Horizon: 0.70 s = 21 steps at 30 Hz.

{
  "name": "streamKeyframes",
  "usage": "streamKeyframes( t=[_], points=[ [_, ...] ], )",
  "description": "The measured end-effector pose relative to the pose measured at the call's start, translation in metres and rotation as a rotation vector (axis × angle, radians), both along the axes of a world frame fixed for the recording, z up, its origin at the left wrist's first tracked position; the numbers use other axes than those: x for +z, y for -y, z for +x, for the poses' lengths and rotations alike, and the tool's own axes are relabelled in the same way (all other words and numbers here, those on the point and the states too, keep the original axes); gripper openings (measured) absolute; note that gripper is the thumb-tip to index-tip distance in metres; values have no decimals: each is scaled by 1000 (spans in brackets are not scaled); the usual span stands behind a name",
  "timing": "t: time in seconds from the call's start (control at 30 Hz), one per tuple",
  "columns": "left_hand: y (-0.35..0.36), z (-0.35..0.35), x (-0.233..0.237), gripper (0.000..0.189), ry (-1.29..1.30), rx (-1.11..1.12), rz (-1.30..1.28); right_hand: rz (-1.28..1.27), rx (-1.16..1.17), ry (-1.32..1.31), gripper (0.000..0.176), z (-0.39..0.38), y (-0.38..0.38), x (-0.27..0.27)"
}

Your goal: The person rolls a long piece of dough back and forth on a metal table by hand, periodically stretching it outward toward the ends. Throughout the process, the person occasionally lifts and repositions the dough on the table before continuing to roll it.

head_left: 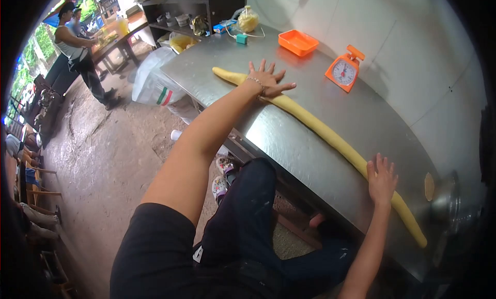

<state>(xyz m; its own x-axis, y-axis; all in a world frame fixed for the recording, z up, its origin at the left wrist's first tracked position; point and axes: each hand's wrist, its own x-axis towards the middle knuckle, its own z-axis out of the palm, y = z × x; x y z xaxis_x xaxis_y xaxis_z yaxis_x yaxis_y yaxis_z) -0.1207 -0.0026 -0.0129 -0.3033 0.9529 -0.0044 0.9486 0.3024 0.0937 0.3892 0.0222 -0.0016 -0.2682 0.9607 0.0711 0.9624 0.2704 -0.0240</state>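
Observation:
A long yellow rope of dough (325,133) lies diagonally across the steel table (268,139), from the far left down to the near right. My left hand (267,82) rests on the dough not far from its far end, fingers spread and palm down. Nearer the other end, my right hand (382,180) lies flat over the dough with its fingers stretched out. Both palms hide the short stretches of dough beneath them, and neither hand is closed around it.
Along the wall side stand an orange tray (298,42) and an orange kitchen scale (343,70). A metal bowl (448,198) and a flat oval piece (429,187) sit at right. A plastic bag (157,79) hangs by the table's far-left edge. A person (80,51) stands at another table.

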Motion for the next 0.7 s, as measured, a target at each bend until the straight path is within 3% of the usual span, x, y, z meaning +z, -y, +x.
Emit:
streamKeyframes(
  t=[0.23, 0.47, 0.57, 0.7],
  points=[
    [87, 1, -2, 97, -123, -150, 3, 48, 101, -156, 79, 26, 60, -2],
    [191, 2, -15, 103, -174, -308, 205, 190, 236, -243, 98, 55, 131, -8],
    [207, 0, -16, 103, -170, -313, 222, 224, 199, -155, 104, 54, 146, -14],
    [175, -14, -16, 101, -278, -303, 228, 160, 162, -91, 103, 46, 134, -8]
  ],
)
